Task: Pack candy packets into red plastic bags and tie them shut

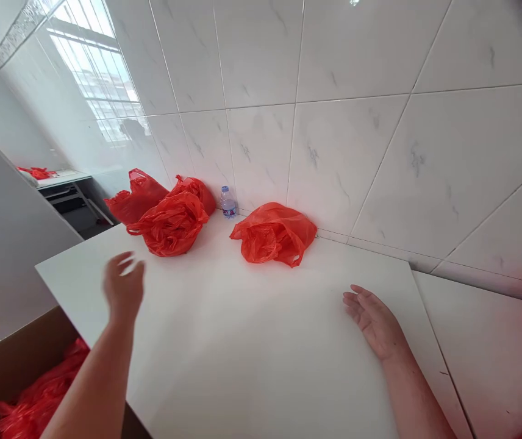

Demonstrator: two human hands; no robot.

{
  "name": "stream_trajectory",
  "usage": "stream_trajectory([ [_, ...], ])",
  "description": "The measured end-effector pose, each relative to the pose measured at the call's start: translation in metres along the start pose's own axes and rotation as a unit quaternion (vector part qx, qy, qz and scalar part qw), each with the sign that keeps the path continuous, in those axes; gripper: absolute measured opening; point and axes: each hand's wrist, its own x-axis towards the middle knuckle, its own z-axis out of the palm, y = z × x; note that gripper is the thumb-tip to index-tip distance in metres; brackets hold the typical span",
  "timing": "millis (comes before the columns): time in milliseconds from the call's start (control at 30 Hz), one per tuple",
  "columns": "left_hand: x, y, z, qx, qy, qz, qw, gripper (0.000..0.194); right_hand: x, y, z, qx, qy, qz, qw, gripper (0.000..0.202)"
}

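Observation:
My left hand (124, 285) is raised over the left side of the white table (243, 341), fingers apart and slightly blurred, holding nothing. Beyond it, several red plastic bags (169, 222) sit bunched against the wall. On the right, my right hand (375, 323) hovers above the tabletop with its fingers loosely stretched and nothing in them. A single crumpled red plastic bag (274, 235) lies at the back of the table, between the two hands and farther away. Neither hand touches a bag.
A small clear plastic bottle (228, 203) stands by the tiled wall (261, 146). At lower left, a cardboard box (14, 347) holds more red bags (46, 390). Another white tabletop (494, 329) adjoins on the right. A grey partition (9, 244) rises at the left.

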Motion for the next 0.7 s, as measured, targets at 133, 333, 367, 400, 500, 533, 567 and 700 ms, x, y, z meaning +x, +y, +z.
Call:
stream_trajectory([
  [133,-0.027,0.074,0.070,-0.150,-0.254,0.148,0.944,0.033,-0.001,-0.001,0.002,0.006,0.001,0.005,1.000,0.037],
  [333,-0.073,0.133,0.149,-0.203,-0.328,0.145,0.911,0.067,0.000,-0.001,0.001,0.025,-0.018,0.004,1.000,0.035],
  [367,-0.076,0.134,0.154,-0.222,-0.323,0.098,0.915,0.052,0.000,-0.001,0.000,0.025,-0.022,0.002,0.999,0.035],
  [400,-0.077,0.133,0.157,-0.240,-0.314,0.057,0.917,0.035,0.000,-0.001,0.000,0.026,-0.024,0.000,0.999,0.035],
  [500,-0.084,0.126,0.152,-0.264,-0.264,-0.019,0.927,0.029,0.000,-0.002,-0.001,0.020,-0.030,-0.004,0.999,0.036],
  [533,-0.088,0.124,0.147,-0.288,-0.237,-0.048,0.927,0.036,-0.001,-0.002,0.000,0.008,-0.036,-0.007,0.999,0.037],
  [567,-0.094,0.123,0.140,-0.325,-0.210,-0.081,0.919,0.039,-0.002,-0.002,0.001,-0.012,-0.044,-0.012,0.999,0.039],
  [700,-0.133,0.125,0.108,-0.469,-0.201,-0.168,0.844,0.034,-0.010,-0.003,0.013,-0.117,-0.096,-0.035,0.988,0.048],
])
